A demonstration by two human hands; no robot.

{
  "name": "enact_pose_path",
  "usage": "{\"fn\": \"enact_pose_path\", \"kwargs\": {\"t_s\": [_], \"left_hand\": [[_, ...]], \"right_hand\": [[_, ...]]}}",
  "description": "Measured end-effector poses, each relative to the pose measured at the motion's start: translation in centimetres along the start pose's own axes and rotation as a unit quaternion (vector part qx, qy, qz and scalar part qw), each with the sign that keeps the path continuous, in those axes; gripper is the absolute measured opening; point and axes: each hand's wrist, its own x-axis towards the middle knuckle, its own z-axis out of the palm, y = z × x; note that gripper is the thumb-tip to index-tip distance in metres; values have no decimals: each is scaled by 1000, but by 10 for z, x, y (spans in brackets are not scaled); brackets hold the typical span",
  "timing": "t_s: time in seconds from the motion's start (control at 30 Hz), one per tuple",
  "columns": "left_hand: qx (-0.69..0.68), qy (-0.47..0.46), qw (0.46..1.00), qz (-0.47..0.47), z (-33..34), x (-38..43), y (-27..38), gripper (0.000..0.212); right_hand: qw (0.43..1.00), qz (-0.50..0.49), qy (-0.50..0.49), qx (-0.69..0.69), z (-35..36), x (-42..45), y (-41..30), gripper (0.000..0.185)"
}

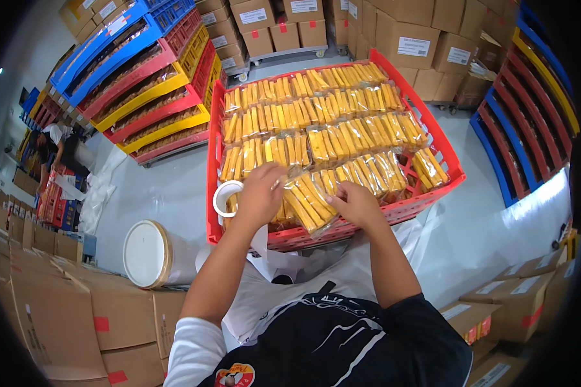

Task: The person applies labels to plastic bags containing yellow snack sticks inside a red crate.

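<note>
Clear plastic packs of yellow stick-shaped food (341, 138) stand in rows in a red plastic crate (452, 181) before me. One pack (310, 200) lies tilted over the near row, between my hands. My right hand (352, 202) pinches the right edge of this pack with thumb and fingers. My left hand (264, 191) is at its upper left corner, fingers bent; whether they grip the film is hard to tell. A roll of white tape or labels (226, 198) sits by the left wrist, its strip hanging over the crate's near edge.
A lidded white bucket (147, 254) stands at the left. Stacked coloured crates (150, 82) rise behind it, with more crates (523, 111) at the right. Cardboard boxes (414, 43) fill the back and both near corners. A person (60, 140) bends over crates at the far left.
</note>
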Motion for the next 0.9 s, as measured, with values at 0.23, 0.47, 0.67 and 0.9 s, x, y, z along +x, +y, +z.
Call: {"fn": "enact_pose_path", "kwargs": {"t_s": [0.23, 0.47, 0.67, 0.9], "left_hand": [[-13, -289, 952, 102, 60, 58, -22, 16], [-79, -266, 958, 71, 62, 55, -49, 19], [-74, -259, 963, 4, 53, 64, -57, 20], [38, -226, 973, -3, 56, 66, -40, 23]], "right_hand": [[998, -32, 31, 34, 15, -24, 11, 25], [986, 21, 43, 162, 28, -28, 9, 21], [969, -75, 137, 191, 44, -15, 2, 22], [995, -48, 71, 46, 53, -14, -7, 24]]}}
